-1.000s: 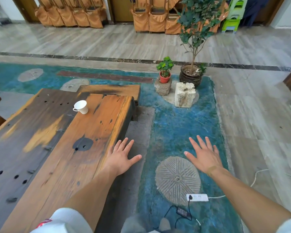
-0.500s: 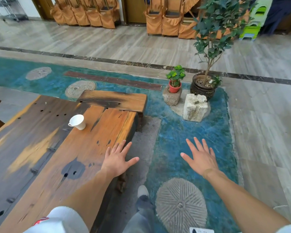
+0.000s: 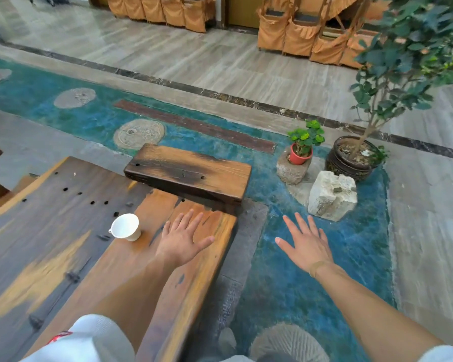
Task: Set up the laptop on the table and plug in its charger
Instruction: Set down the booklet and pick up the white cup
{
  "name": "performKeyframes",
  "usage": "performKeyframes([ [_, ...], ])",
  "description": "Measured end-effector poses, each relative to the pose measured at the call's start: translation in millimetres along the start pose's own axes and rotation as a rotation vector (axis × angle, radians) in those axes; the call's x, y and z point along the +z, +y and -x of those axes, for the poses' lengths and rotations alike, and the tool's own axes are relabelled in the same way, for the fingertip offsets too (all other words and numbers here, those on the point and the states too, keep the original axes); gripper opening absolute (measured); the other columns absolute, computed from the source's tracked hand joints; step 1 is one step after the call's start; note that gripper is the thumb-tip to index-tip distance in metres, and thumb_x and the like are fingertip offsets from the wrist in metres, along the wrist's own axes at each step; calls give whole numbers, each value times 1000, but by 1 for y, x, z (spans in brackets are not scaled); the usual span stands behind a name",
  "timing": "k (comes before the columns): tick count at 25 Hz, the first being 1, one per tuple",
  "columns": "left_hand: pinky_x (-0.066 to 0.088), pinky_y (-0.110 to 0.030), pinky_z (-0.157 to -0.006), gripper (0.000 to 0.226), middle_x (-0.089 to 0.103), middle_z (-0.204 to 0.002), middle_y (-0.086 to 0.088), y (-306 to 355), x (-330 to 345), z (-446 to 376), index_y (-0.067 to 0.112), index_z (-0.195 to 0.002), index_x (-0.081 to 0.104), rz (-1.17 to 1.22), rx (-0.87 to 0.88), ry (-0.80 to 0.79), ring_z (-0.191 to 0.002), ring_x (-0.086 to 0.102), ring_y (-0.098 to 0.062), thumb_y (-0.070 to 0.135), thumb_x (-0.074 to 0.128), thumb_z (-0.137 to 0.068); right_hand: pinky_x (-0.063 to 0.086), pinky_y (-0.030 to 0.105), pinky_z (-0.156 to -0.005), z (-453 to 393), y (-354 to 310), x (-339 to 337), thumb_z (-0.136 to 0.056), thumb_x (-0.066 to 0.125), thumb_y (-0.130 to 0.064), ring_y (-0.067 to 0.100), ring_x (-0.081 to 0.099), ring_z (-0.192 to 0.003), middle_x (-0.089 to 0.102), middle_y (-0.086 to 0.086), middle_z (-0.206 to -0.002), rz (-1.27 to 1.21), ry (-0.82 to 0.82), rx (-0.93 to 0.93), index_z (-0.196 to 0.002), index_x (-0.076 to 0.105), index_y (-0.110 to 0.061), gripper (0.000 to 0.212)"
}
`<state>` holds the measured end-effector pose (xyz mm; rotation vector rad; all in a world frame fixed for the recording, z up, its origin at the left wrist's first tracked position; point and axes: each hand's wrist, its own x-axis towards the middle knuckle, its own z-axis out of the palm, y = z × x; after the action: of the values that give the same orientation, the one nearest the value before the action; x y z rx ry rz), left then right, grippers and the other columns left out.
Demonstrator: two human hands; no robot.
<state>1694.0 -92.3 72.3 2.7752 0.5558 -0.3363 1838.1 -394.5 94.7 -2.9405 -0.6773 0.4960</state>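
Both the left hand [image 3: 182,237] and right hand [image 3: 307,242] hover with fingers spread wide, holding nothing, over the table [image 3: 71,257] and floor (no laptop in sight), so fetching it seems the next move

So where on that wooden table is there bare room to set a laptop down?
The broad dark planks of the table left of the white cup lie bare. So does the orange plank nearer the person, under the left forearm. It is tighter at the far end, where the cup, the left hand and the raised wooden block sit close together.
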Motion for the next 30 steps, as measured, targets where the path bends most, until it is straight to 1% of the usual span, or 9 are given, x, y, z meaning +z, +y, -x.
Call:
performKeyframes([
  [3, -6, -51, -119, 84, -5, -164, 11, -25, -10, -14, 43, -153, -1, 51, -78, 23, -152, -5, -19, 85, 18, -82, 9, 51, -121, -47, -31, -13, -91, 24, -71, 24, -10, -151, -3, -6, -164, 37, -3, -77, -153, 6, -40, 72],
  [6, -4, -52, -121, 85, -2, -165, 8, -54, -17, -20, 41, -154, 3, 90, -177, 50, -152, -3, -21, 84, 18, -82, 8, 51, -121, -91, -66, -23, -91, 25, -71, 23, -9, -151, -2, -5, -164, 73, -6, -184, -153, 6, -41, 72],
  [12, 1, -49, -121, 93, 4, -165, 7, -115, -18, -14, 39, -154, 7, 183, -462, 122, -151, 1, -19, 86, 15, -74, 11, 49, -120, -179, -159, -20, -91, 28, -70, 24, -6, -151, 1, -5, -164, 159, -68, -452, -153, 9, -40, 72],
  [14, 2, -48, -121, 96, 4, -165, 8, -133, -17, -9, 39, -154, 8, 239, -572, 142, -151, 2, -18, 88, 23, -74, 11, 48, -120, -204, -194, -16, -90, 28, -70, 23, -6, -151, 1, -6, -164, 191, -103, -566, -153, 9, -41, 72],
  [16, 4, -48, -121, 97, 4, -165, 8, -147, -17, -4, 39, -155, 8, 287, -683, 151, -151, 3, -18, 86, 39, -75, 11, 47, -119, -226, -230, -12, -90, 28, -71, 22, -6, -151, 0, -6, -164, 233, -146, -682, -153, 7, -41, 73],
  [18, 5, -48, -121, 101, 3, -165, 8, -156, -16, 3, 39, -155, 7, 325, -801, 153, -152, 3, -18, 81, 50, -74, 12, 46, -120, -246, -268, -6, -90, 29, -72, 21, -6, -151, -1, -7, -164, 278, -204, -806, -153, 7, -41, 74],
  [23, 8, -47, -122, 109, 3, -165, 8, -161, -12, 10, 39, -154, 7, 437, -1029, 184, -151, 4, -19, 75, 64, -69, 11, 46, -121, -272, -335, 15, -89, 32, -71, 21, -5, -151, 0, -7, -164, 340, -320, -1058, -154, 7, -39, 77],
  [26, 12, -46, -122, 115, 5, -165, 7, -160, -9, 9, 40, -154, 7, 507, -1120, 208, -151, 4, -20, 68, 73, -65, 11, 47, -121, -280, -357, 25, -88, 35, -71, 22, -3, -151, 3, -5, -164, 364, -359, -1135, -154, 9, -37, 79],
  [30, 13, -47, -119, 113, 7, -164, 6, -163, -6, 4, 39, -154, 6, 532, -1179, 147, -151, 3, -20, 59, 77, -68, 12, 47, -120, -284, -374, 39, -86, 40, -72, 22, -1, -151, 5, -4, -164, 386, -425, -1177, -154, 9, -37, 83],
])
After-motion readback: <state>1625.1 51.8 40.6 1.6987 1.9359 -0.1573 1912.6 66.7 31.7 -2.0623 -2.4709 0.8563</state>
